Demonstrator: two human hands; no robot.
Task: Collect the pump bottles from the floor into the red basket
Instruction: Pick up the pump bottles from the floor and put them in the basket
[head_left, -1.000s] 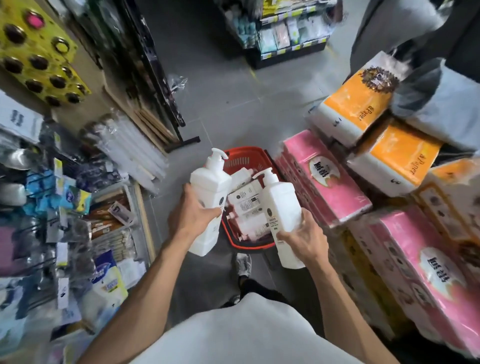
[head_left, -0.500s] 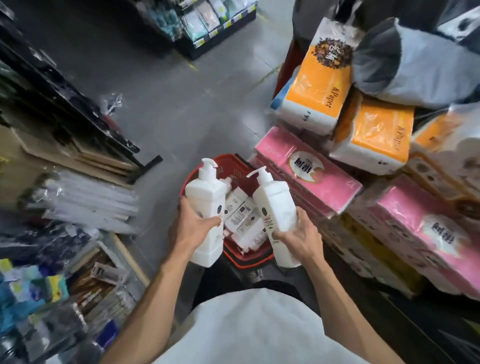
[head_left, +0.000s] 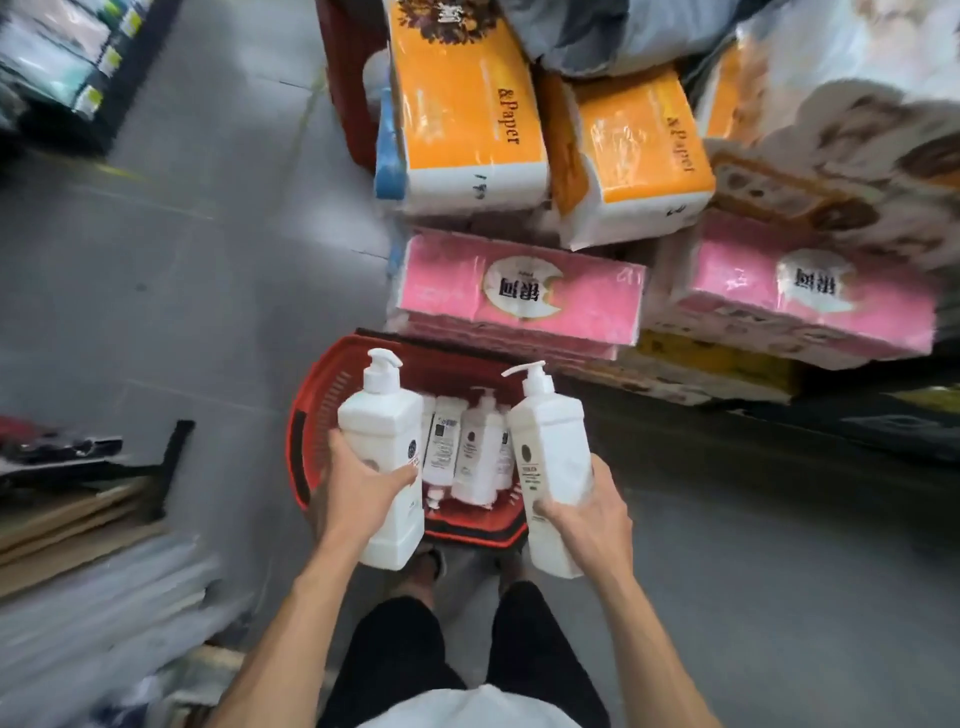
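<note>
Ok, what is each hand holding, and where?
The left hand grips one pump bottle around its mid body; the right hand grips a second pump bottle around its lower body, both by the red basket.

- Basket (head_left: 319, 410) stands on floor (head_left: 208, 312), before the packs (head_left: 519, 291).
- Loose bottles (head_left: 475, 452) lie in it.
- Left hand (head_left: 358, 491) holds left bottle (head_left: 384, 436) over the basket's left side; right hand (head_left: 589, 517) holds right bottle (head_left: 550, 452) over its right side.

Motion blur smears the left-side goods (head_left: 104, 597); bottle labels (head_left: 441, 452) are unreadable.
</note>
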